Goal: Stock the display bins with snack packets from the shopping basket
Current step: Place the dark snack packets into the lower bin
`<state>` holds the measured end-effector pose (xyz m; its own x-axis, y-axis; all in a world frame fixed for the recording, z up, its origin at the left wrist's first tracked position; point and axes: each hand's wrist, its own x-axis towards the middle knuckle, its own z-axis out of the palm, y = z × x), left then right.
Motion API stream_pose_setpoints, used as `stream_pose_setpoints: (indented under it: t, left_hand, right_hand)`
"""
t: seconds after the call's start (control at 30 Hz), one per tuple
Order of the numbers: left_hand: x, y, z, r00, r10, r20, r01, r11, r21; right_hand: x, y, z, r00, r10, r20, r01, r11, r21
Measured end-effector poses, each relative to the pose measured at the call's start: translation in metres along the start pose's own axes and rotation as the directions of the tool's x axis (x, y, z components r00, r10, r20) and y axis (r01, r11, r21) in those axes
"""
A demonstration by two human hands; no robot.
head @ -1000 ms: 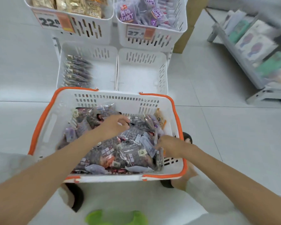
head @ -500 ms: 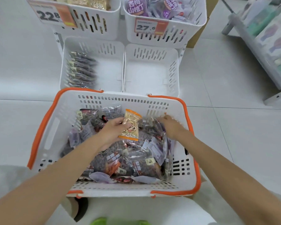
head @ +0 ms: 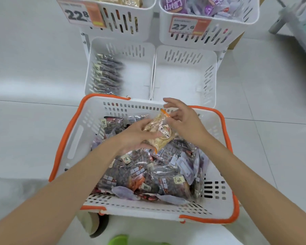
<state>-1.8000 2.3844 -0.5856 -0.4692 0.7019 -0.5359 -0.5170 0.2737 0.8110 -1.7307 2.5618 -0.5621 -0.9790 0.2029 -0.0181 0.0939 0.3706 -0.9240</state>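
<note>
Snack packet, tan and crinkly in glossy film with orange ends, is hovering over the shopping basket of white slotted plastic. You are gripping it in your left hand, fingers curling underneath and hiding there, while your right hand is pinching its top end. The upper display bins are running off the top of the view.

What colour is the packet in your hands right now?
The snack packet is golden-tan with orange end seals; head view shows it best.
</note>
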Motion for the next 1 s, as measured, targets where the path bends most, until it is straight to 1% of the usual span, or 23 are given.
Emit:
stream_pose_setpoints:
  t: [0.07,0.1,0.17,0.2,0.23,0.27,0.3,0.33,0.37,0.4,0.43,0.47,0.5,0.53,0.57,0.6,0.63,0.67,0.73,0.8,0.87,0.93,1.0]
  left_hand:
    - [0.004,0.001,0.001,0.987,0.091,-0.134,-0.081,0.994,0.078]
    - [0.006,0.001,-0.002,0.972,0.125,-0.199,-0.109,0.99,0.09]
    - [0.004,0.002,-0.01,0.948,0.151,-0.279,-0.117,0.984,0.135]
    - [0.002,0.003,-0.016,0.953,0.128,-0.273,-0.101,0.989,0.111]
    - [0.0,0.003,-0.022,0.964,0.095,-0.25,-0.087,0.995,0.043]
    - [-0.004,0.004,-0.028,0.971,0.094,-0.218,-0.104,0.994,-0.034]
    - [-0.006,0.006,-0.033,0.972,0.117,-0.204,-0.142,0.984,-0.111]
    - [-0.009,0.009,-0.038,0.966,0.138,-0.219,-0.173,0.974,-0.149]
    - [-0.01,0.011,-0.043,0.955,0.159,-0.252,-0.2,0.969,-0.148]
    - [-0.011,0.014,-0.05,0.934,0.189,-0.303,-0.226,0.97,-0.092]
    - [-0.012,0.02,-0.055,0.906,0.23,-0.356,-0.242,0.97,0.012]
    - [-0.014,0.027,-0.06,0.867,0.296,-0.401,-0.254,0.955,0.154]
    - [-0.016,0.036,-0.067,0.822,0.389,-0.417,-0.277,0.911,0.305]
    - [-0.02,0.047,-0.072,0.792,0.47,-0.39,-0.293,0.852,0.433]
    - [-0.022,0.057,-0.078,0.782,0.518,-0.347,-0.298,0.799,0.522]
    - [-0.022,0.064,-0.085,0.786,0.538,-0.303,-0.302,0.763,0.571]
    - [-0.02,0.069,-0.092,0.804,0.526,-0.276,-0.297,0.759,0.58]
    - [-0.021,0.076,-0.093,0.821,0.504,-0.269,-0.289,0.772,0.566]
    - [-0.018,0.084,-0.091,0.824,0.492,-0.28,-0.317,0.81,0.493]
    - [-0.015,0.095,-0.083,0.81,0.489,-0.323,-0.363,0.852,0.378]
    - [-0.014,0.107,-0.081,0.828,0.434,-0.355,-0.369,0.898,0.239]
    - [-0.015,0.118,-0.087,0.882,0.371,-0.291,-0.328,0.926,0.185]
    - [-0.018,0.131,-0.089,0.918,0.362,-0.161,-0.316,0.914,0.253]
  right_hand:
    - [0.0,-0.004,0.008,0.998,0.027,-0.056,-0.032,0.995,-0.092]
    - [0.0,-0.005,0.01,0.997,0.073,-0.039,-0.078,0.986,-0.144]
    - [0.003,-0.006,0.01,0.983,0.183,0.021,-0.177,0.97,-0.164]
    - [0.005,-0.005,0.01,0.977,0.211,0.038,-0.204,0.97,-0.133]
    - [0.007,-0.007,0.01,0.973,0.226,0.037,-0.22,0.968,-0.119]
    - [0.011,-0.008,0.01,0.973,0.231,0.027,-0.226,0.965,-0.13]
    - [0.014,-0.01,0.011,0.973,0.231,0.027,-0.222,0.959,-0.177]
    - [0.019,-0.01,0.012,0.975,0.218,0.03,-0.207,0.952,-0.224]
    - [0.021,-0.013,0.013,0.979,0.204,0.028,-0.188,0.94,-0.284]
    - [0.024,-0.018,0.014,0.984,0.175,0.02,-0.158,0.927,-0.341]
    - [0.025,-0.024,0.015,0.991,0.135,0.019,-0.117,0.915,-0.386]
    - [0.027,-0.03,0.016,0.994,0.102,0.035,-0.079,0.909,-0.409]
    - [0.029,-0.036,0.015,0.994,0.081,0.067,-0.049,0.919,-0.392]
    - [0.033,-0.041,0.015,0.992,0.07,0.1,-0.031,0.936,-0.35]
    - [0.037,-0.047,0.014,0.989,0.067,0.132,-0.023,0.952,-0.306]
    - [0.043,-0.053,0.014,0.985,0.066,0.158,-0.02,0.961,-0.276]
    - [0.048,-0.06,0.014,0.981,0.048,0.19,-0.001,0.972,-0.237]
    - [0.055,-0.067,0.016,0.976,0.01,0.218,0.034,0.98,-0.197]
    - [0.068,-0.079,0.023,0.973,-0.038,0.228,0.075,0.985,-0.155]
    - [0.084,-0.085,0.029,0.982,-0.059,0.18,0.091,0.981,-0.174]
    - [0.098,-0.088,0.03,0.996,-0.047,0.08,0.059,0.987,-0.151]
    - [0.109,-0.097,0.028,0.999,-0.052,-0.015,0.051,0.997,-0.052]
    - [0.121,-0.108,0.026,0.992,-0.069,-0.103,0.071,0.997,0.015]
